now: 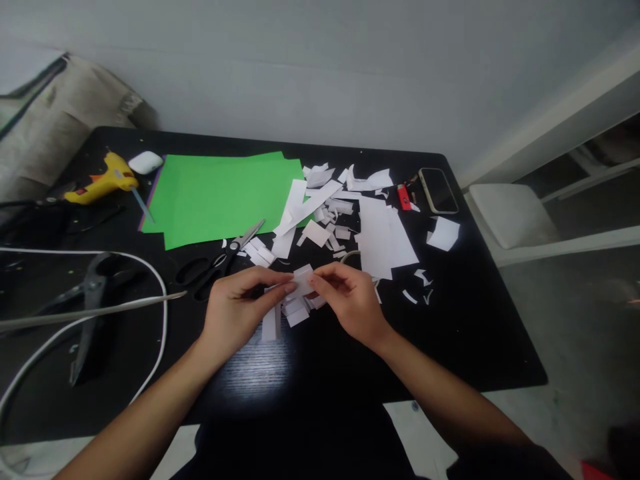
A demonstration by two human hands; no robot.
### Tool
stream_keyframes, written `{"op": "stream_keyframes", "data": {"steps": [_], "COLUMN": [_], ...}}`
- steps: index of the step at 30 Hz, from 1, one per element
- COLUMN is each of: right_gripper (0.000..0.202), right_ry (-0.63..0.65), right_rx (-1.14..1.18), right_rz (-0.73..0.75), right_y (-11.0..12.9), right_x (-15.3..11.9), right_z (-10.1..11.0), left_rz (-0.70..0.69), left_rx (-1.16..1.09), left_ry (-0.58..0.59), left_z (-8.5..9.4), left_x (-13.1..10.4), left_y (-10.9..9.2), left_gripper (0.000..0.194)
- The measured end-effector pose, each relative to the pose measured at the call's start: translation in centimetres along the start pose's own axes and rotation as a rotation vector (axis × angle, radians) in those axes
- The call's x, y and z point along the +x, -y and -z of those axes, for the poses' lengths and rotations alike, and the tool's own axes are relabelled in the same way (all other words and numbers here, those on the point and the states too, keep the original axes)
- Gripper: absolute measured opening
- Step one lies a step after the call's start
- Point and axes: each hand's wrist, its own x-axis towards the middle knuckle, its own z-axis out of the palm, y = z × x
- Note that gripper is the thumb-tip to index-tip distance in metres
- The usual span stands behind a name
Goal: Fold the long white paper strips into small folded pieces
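Pinching a small white paper piece (302, 280) with both left hand (241, 295) and right hand (356, 301) just below frame centre, over paper scraps (297, 315), seemingly folding or aligning it, and likely needing light, even pressure next.

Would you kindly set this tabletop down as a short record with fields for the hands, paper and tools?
Left hand: thumb and finger pinching a small white paper piece
Right hand: fingertips on the same piece, at its right side
Loose paper: white scraps below the hands, larger white sheets beyond the right hand
Coloured paper: green sheets, far side
Tools: black-handled scissors near the green sheets; yellow glue gun, far left
Other: phone, far right
Surface: black table
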Motion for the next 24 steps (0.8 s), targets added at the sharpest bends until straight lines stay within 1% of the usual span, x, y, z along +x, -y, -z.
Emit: {"op": "stream_keyframes", "data": {"steps": [7,14,19,24], "right_gripper": [0.024,0.022,0.020,0.022], "right_ry": [-0.028,0.044,0.013,0.023], "right_rx": [-0.009,0.042,0.003,0.036], "right_rz": [0.016,-0.026,0.017,-0.005], "right_y": [-0.04,-0.06,0.07,-0.40], "right_x": [0.03,0.20,-0.02,0.18], "right_z": [-0.05,0.21,0.20,0.11], "left_rz": [-0.017,0.061,0.083,0.114], "left_rx": [-0.020,-0.045,-0.046,-0.075], "left_ry": [0.018,-0.067,-0.079,-0.104], "left_z": [0.07,0.00,-0.12,-0.14], "left_x": [0.11,0.14,0.23,0.36], "left_y": [-0.22,-0.39,-0.44,-0.21], "left_gripper": [0.009,0.008,0.007,0.008]}}
